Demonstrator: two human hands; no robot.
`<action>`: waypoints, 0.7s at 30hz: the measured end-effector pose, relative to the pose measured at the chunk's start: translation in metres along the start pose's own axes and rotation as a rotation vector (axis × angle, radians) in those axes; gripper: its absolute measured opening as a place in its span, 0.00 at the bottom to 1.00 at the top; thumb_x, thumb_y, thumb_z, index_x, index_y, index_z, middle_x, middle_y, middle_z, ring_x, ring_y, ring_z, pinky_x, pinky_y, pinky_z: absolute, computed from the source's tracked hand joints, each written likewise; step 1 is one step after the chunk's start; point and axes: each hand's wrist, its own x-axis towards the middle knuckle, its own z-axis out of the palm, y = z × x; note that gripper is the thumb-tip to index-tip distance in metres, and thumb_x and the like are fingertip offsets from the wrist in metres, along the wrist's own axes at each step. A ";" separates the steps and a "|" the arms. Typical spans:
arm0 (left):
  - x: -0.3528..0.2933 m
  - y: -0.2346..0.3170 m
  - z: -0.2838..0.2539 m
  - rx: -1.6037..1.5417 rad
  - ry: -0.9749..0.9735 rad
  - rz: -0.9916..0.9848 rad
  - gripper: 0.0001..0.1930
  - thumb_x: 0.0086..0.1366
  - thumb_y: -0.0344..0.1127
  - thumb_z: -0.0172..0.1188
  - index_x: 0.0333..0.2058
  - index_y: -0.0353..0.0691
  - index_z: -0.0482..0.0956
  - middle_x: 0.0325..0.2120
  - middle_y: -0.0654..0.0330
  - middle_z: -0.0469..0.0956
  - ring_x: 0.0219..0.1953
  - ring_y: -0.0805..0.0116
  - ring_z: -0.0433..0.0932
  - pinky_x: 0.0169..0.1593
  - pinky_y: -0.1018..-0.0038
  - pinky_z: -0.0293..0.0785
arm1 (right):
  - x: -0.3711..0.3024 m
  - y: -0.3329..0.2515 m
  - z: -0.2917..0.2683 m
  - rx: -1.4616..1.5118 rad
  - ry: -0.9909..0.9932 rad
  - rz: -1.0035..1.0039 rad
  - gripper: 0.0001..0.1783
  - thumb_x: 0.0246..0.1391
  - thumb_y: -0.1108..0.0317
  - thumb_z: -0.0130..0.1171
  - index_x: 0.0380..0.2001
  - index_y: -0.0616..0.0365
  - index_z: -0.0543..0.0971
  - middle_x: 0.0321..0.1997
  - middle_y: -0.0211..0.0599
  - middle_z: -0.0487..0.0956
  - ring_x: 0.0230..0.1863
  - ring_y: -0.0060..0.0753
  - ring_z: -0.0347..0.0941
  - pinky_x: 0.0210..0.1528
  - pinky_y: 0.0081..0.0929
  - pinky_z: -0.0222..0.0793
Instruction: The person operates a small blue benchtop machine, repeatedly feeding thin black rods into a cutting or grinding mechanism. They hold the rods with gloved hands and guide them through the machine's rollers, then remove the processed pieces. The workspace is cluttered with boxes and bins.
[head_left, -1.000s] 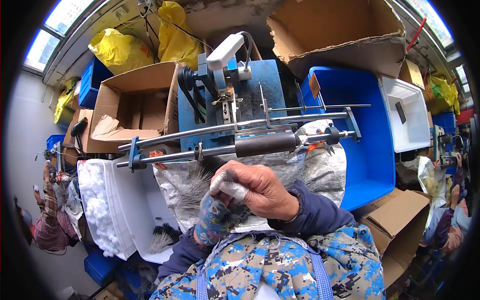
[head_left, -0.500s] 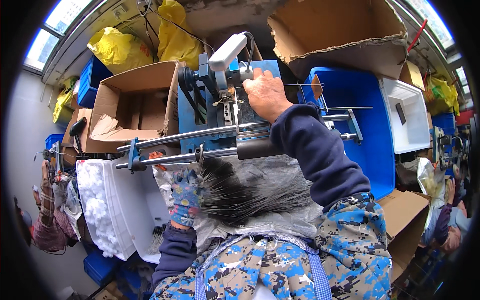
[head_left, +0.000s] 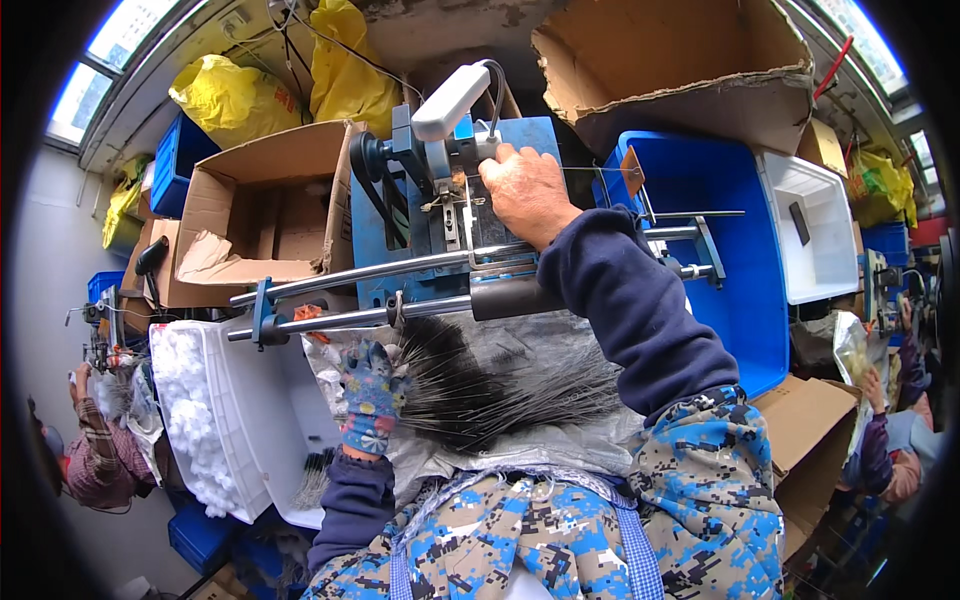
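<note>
My left hand (head_left: 370, 390), in a blue flowered glove, is at the left end of a heap of thin wire pieces with dark bristles (head_left: 460, 395) on the pale sheet over my lap. Its fingers are curled by the wire ends; what they pinch is too small to make out. My bare right hand (head_left: 527, 195) rests on the blue bench machine (head_left: 400, 270), fingers bent down beside its metal clamp (head_left: 450, 220). Whatever lies under those fingers is hidden. A thin wire (head_left: 590, 169) runs right from this hand to a small brown plate (head_left: 632, 172).
Two steel rods (head_left: 370, 280) cross in front of the machine. A white bin (head_left: 235, 420) with white fluffy pieces along it stands left, a blue bin (head_left: 740, 250) right. Cardboard boxes (head_left: 255, 160) stand behind. Co-workers sit at far left (head_left: 110, 450) and far right (head_left: 885, 450).
My right hand has drawn back slightly toward me on the machine. The left hand stays by the wires with its fingers slightly shifted. The far-right co-worker's hands have moved.
</note>
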 end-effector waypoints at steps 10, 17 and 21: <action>0.002 0.007 -0.011 -0.077 0.052 0.099 0.22 0.47 0.33 0.61 0.42 0.35 0.68 0.32 0.61 0.76 0.39 0.58 0.72 0.48 0.60 0.65 | -0.003 -0.002 -0.004 -0.026 0.050 0.008 0.07 0.44 0.70 0.51 0.29 0.55 0.76 0.32 0.39 0.75 0.35 0.42 0.73 0.35 0.38 0.66; -0.005 0.012 -0.010 -0.519 0.014 -0.036 0.16 0.52 0.27 0.57 0.40 0.34 0.68 0.32 0.60 0.75 0.32 0.69 0.74 0.32 0.75 0.73 | 0.002 0.005 0.009 0.115 0.028 0.008 0.07 0.45 0.69 0.50 0.28 0.52 0.77 0.34 0.37 0.75 0.37 0.42 0.71 0.37 0.39 0.62; -0.004 0.013 -0.019 -0.330 0.029 0.027 0.17 0.45 0.24 0.60 0.38 0.40 0.74 0.33 0.56 0.74 0.32 0.60 0.76 0.34 0.71 0.73 | 0.002 0.006 0.008 0.131 -0.017 0.053 0.08 0.46 0.67 0.50 0.29 0.52 0.78 0.33 0.37 0.76 0.41 0.43 0.69 0.40 0.43 0.58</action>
